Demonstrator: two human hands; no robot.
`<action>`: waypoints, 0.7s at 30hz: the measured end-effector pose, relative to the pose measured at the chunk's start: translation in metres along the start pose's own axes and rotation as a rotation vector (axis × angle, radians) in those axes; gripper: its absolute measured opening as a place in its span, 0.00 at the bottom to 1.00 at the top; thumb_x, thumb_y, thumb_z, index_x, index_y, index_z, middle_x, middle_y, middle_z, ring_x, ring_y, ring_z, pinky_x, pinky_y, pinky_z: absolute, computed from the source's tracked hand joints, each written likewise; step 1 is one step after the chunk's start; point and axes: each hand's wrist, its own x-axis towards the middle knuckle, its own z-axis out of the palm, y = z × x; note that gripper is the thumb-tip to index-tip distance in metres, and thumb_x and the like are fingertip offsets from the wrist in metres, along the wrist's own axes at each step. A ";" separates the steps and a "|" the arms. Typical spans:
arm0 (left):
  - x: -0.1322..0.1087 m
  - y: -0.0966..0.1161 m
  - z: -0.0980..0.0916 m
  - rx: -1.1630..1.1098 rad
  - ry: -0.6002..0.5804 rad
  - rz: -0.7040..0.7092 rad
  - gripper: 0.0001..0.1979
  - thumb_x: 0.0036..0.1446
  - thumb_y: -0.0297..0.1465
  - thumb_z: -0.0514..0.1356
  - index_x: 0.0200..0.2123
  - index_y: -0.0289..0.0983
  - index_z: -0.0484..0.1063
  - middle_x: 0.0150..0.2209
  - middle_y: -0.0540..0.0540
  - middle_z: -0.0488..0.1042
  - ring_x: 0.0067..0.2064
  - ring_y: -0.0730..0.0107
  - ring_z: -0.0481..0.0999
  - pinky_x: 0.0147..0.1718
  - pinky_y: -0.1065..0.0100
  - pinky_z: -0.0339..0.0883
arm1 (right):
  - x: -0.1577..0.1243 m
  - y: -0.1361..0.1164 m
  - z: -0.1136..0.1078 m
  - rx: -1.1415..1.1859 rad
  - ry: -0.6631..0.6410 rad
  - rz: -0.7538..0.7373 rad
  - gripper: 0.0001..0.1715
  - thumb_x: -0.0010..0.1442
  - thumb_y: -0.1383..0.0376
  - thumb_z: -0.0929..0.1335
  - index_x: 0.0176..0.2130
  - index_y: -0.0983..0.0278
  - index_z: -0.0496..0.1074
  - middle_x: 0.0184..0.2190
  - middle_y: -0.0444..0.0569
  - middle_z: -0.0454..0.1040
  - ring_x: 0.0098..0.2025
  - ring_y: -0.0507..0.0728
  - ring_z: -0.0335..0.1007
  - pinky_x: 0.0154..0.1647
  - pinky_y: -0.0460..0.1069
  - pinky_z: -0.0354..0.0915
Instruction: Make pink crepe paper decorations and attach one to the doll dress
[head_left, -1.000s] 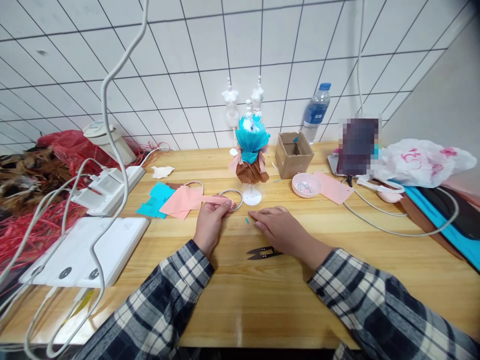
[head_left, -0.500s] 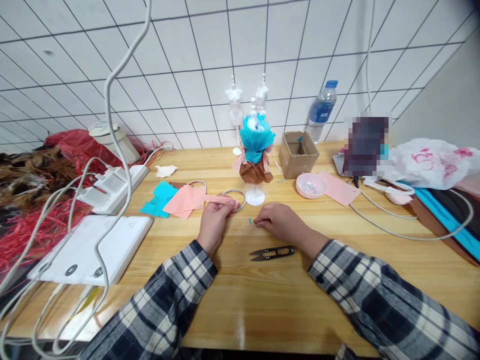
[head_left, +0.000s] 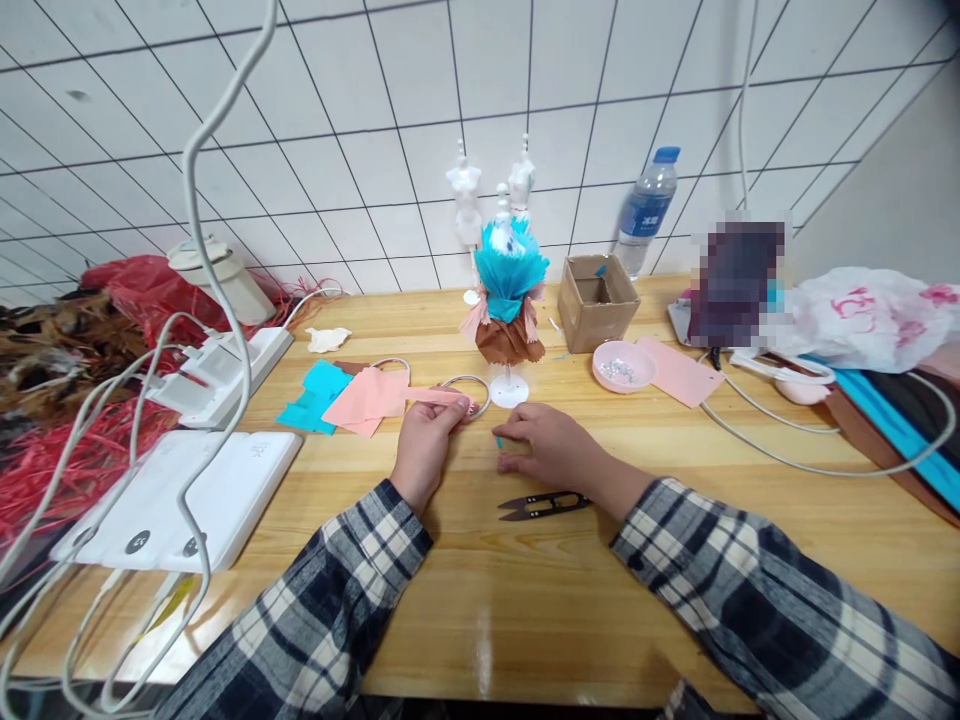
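Note:
My left hand (head_left: 427,445) pinches a narrow strip of pink crepe paper (head_left: 431,396) between thumb and fingers. My right hand (head_left: 551,445) is open over the table, its thumb and forefinger apart around a tiny blue scrap (head_left: 499,442). Just below it lie dark thread snips (head_left: 544,506). Ahead of both hands a small white dress form (head_left: 508,392) wears a blue paper top (head_left: 511,268) and a brown paper skirt (head_left: 510,341). Pink paper (head_left: 369,398) and blue paper (head_left: 319,395) sheets lie to the left.
At the back stand a cardboard box (head_left: 598,305), a water bottle (head_left: 646,212) and two bare dress forms (head_left: 464,200). A pink bowl (head_left: 622,368) holds small shiny pieces. White power banks (head_left: 180,490) and a power strip (head_left: 225,375) sit left, with a cable hanging in front.
My right hand has opened its thumb and forefinger and moved slightly left, to the blue scrap. My left hand keeps hold of the pink strip. The view has shifted a little.

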 end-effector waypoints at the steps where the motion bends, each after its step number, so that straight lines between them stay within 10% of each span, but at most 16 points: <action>1: 0.000 0.000 0.000 -0.001 -0.001 0.000 0.09 0.47 0.35 0.67 0.27 0.34 0.76 0.27 0.47 0.77 0.30 0.70 0.71 0.31 0.70 0.61 | 0.000 -0.001 0.002 0.007 0.010 0.017 0.20 0.55 0.57 0.74 0.46 0.62 0.78 0.39 0.50 0.75 0.41 0.57 0.70 0.42 0.49 0.64; 7: 0.001 -0.002 -0.002 -0.026 -0.003 -0.005 0.09 0.47 0.35 0.68 0.27 0.34 0.76 0.27 0.48 0.76 0.30 0.71 0.71 0.32 0.70 0.62 | -0.005 -0.013 0.007 0.089 0.092 0.099 0.04 0.58 0.66 0.72 0.36 0.61 0.80 0.35 0.45 0.77 0.38 0.54 0.71 0.41 0.48 0.63; 21: 0.001 -0.007 -0.013 -0.059 -0.020 -0.017 0.10 0.47 0.36 0.68 0.29 0.34 0.77 0.30 0.46 0.78 0.32 0.70 0.73 0.33 0.70 0.64 | -0.017 -0.017 0.004 -0.227 -0.061 -0.012 0.09 0.59 0.75 0.64 0.37 0.65 0.72 0.34 0.50 0.75 0.37 0.57 0.68 0.41 0.50 0.61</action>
